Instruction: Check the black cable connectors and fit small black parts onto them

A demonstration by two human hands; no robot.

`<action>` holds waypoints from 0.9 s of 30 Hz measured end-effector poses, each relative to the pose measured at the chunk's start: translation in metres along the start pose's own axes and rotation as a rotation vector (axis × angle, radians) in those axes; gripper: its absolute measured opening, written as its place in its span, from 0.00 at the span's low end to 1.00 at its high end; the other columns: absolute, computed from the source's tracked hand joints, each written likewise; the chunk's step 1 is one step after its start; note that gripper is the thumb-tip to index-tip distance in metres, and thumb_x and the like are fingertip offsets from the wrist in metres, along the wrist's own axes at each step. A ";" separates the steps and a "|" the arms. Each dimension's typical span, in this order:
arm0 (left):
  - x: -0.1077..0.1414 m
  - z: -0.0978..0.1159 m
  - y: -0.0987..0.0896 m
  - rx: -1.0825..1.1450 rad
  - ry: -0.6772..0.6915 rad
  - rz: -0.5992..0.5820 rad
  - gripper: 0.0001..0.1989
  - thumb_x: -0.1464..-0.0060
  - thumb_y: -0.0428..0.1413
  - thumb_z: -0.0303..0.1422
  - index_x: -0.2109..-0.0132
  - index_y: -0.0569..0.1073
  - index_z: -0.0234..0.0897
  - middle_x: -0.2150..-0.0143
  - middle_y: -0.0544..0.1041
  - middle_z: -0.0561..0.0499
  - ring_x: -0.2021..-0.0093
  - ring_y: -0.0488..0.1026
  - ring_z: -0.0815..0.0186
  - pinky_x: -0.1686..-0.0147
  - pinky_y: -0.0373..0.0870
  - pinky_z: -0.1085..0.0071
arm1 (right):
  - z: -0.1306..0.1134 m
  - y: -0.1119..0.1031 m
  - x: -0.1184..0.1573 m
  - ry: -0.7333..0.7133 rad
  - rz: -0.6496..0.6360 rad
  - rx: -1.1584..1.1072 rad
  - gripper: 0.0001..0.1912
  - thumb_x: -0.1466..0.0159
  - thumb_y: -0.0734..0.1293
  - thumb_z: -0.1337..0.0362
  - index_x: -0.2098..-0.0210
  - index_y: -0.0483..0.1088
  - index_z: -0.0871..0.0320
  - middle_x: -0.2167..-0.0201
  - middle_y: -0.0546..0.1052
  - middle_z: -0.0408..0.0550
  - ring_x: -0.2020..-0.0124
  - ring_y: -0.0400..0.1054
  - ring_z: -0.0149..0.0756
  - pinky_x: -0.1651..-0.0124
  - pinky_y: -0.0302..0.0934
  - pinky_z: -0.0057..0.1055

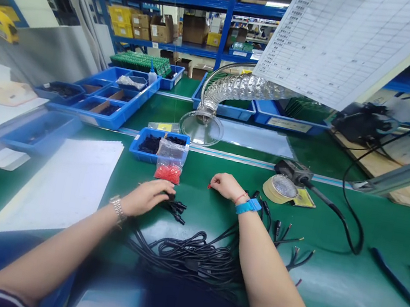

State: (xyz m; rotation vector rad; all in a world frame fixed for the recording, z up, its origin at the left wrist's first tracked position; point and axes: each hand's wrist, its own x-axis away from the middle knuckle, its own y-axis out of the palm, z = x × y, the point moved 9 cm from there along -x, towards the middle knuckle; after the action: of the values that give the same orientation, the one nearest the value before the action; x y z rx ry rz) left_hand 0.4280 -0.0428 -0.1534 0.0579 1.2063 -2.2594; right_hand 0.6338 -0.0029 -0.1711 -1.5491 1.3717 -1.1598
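My left hand (147, 197) is closed around something dark, probably a cable end, beside several black connectors (178, 211). My right hand (226, 185) pinches a small red piece (209, 186) over the green mat. Between and beyond the hands lies a clear bag of red pieces (169, 168), leaning on a small blue bin (143, 143) of black parts. Coiled black cables (194, 257) lie nearest my body. Some cable ends (277, 230) stick out to the right of my right forearm.
A round fume hood (201, 129) on a silver duct (243, 90) stands behind the bin. Paper sheets (65, 182) lie at left, near a divided blue tray (118, 116). At right are a yellowish round container (280, 189) and a corded tool (292, 172). A printed form (328, 37) hangs above.
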 end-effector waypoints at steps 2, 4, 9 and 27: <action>-0.001 -0.012 -0.024 0.208 -0.130 0.160 0.08 0.46 0.47 0.31 0.59 0.67 0.38 0.57 0.72 0.47 0.54 0.67 0.64 0.53 0.63 0.64 | 0.000 0.001 0.000 0.013 -0.002 0.003 0.07 0.48 0.60 0.69 0.77 0.70 0.58 0.76 0.74 0.44 0.75 0.64 0.28 0.73 0.52 0.21; -0.001 -0.022 -0.047 0.458 -0.227 0.352 0.10 0.47 0.48 0.31 0.56 0.64 0.39 0.61 0.73 0.48 0.59 0.70 0.65 0.56 0.64 0.64 | 0.000 0.001 0.000 0.025 0.001 0.005 0.07 0.48 0.60 0.70 0.78 0.70 0.58 0.77 0.74 0.44 0.76 0.64 0.28 0.74 0.52 0.22; -0.009 -0.031 -0.074 0.977 -0.309 0.717 0.16 0.51 0.52 0.30 0.53 0.63 0.38 0.66 0.71 0.51 0.73 0.66 0.74 0.71 0.66 0.75 | -0.001 -0.001 0.000 0.024 0.007 -0.048 0.07 0.50 0.60 0.71 0.80 0.68 0.59 0.80 0.72 0.44 0.78 0.62 0.28 0.75 0.51 0.23; -0.026 -0.021 0.008 1.057 -0.517 0.434 0.08 0.54 0.54 0.34 0.66 0.64 0.35 0.75 0.66 0.56 0.81 0.52 0.78 0.83 0.45 0.80 | -0.095 -0.030 0.034 -0.197 0.101 -0.748 0.07 0.45 0.61 0.63 0.75 0.65 0.61 0.78 0.66 0.40 0.78 0.58 0.25 0.74 0.55 0.23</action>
State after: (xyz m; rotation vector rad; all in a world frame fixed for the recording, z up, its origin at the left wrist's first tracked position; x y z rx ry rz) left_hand 0.4491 -0.0177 -0.1643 0.1115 -0.3047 -2.0662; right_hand 0.5529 -0.0293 -0.1085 -1.9959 1.8297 -0.4110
